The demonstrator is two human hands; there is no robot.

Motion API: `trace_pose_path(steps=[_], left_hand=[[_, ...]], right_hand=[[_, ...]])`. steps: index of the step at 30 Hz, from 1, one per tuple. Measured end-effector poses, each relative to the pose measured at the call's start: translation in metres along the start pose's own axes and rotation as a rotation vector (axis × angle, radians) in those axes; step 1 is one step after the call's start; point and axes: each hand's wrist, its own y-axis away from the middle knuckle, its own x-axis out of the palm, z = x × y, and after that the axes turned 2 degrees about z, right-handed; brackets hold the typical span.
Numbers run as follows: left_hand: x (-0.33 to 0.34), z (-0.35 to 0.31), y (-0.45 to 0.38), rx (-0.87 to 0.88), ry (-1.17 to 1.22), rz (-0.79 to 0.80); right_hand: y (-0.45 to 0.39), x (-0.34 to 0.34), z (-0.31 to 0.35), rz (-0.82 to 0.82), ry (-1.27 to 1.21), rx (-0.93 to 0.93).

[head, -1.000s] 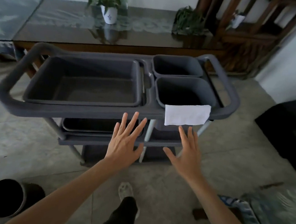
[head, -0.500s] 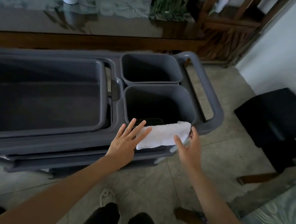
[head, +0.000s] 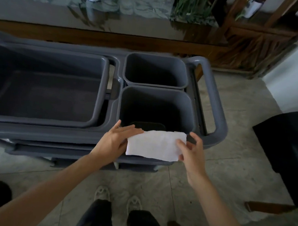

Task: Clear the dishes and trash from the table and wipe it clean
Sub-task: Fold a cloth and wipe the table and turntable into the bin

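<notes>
Two hands bracket the white cloth [head: 155,144] draped over the near rim of the cart [head: 217,132] — long axis left to right, left hand [head: 113,141] loosely curled at its left end, right hand [head: 191,149] pinching its right end — equally near, desk [head: 116,24] beyond.

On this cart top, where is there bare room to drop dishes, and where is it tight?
The large tub on the left shows nothing inside. The far small bin looks bare too. The near small bin is crowded at its front rim, where the left hand and right hand grip the white cloth draped there.
</notes>
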Motion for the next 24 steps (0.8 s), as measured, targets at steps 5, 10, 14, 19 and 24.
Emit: trace_pose_path(steps=[5,10,14,19,24], left_hand=[[-0.045,-0.058,-0.004,-0.057,0.176,-0.090],[-0.093,-0.108,0.014,-0.205,0.145,-0.307],[-0.120,-0.134,0.052,-0.356,0.076,-0.497],[-0.149,-0.167,0.118,-0.558,-0.019,-0.673],[-0.174,-0.206,0.198,-0.709,-0.190,-0.810]], right_hand=[[-0.010,-0.003,0.024,0.203,-0.003,0.025],[-0.006,0.016,0.057,0.475,0.026,-0.041],[0.012,0.047,0.078,0.765,0.045,-0.117],[0.054,0.094,0.087,1.116,0.181,-0.325],[0.116,0.148,0.072,1.395,0.365,-0.435]])
